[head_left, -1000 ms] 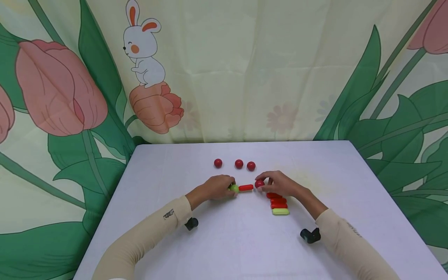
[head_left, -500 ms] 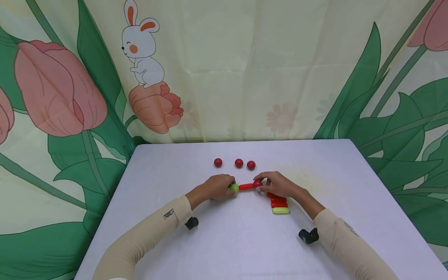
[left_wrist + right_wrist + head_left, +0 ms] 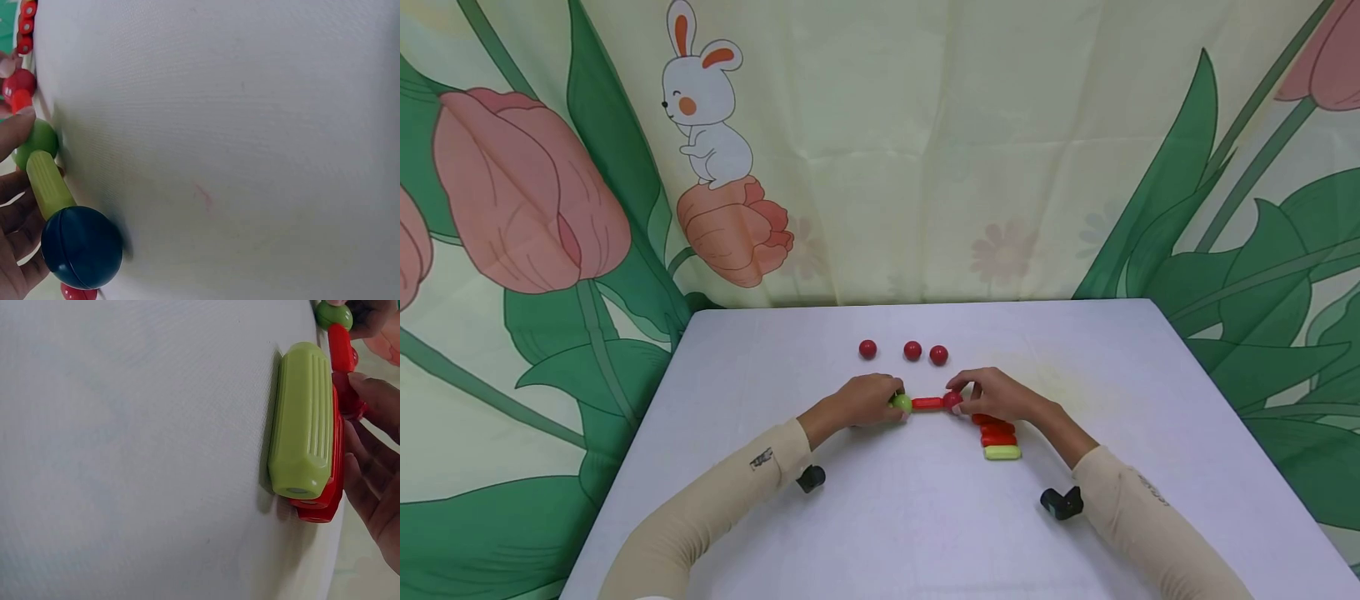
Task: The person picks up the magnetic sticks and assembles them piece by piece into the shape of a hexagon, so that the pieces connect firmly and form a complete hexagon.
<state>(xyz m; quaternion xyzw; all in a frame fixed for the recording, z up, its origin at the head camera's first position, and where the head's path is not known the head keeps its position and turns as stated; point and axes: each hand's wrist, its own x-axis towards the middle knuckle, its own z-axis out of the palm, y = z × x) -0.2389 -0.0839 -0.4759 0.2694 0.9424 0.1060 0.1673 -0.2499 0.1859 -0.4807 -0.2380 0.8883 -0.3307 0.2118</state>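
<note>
My left hand (image 3: 868, 400) pinches a green ball (image 3: 902, 403) between thumb and fingers. A red rod (image 3: 927, 403) runs from that ball to a dark red ball (image 3: 952, 401). My right hand (image 3: 1000, 394) grips this red ball, which meets the rod's end. In the left wrist view a light green rod (image 3: 49, 181) joins the green ball to a dark blue ball (image 3: 82, 247) beneath the left palm. From the head that blue ball is hidden.
Beside the right hand lie several red rods (image 3: 997, 435) in a row, with a light green rod (image 3: 1002, 452) nearest me. Farther back on the white table (image 3: 887, 517) sit three loose dark red balls (image 3: 912, 351). A patterned curtain (image 3: 880, 167) hangs behind.
My right hand has moved the red ball left until it meets the red rod's free end. The rod tilted slightly, then levelled. The left hand has stayed in place on the green ball.
</note>
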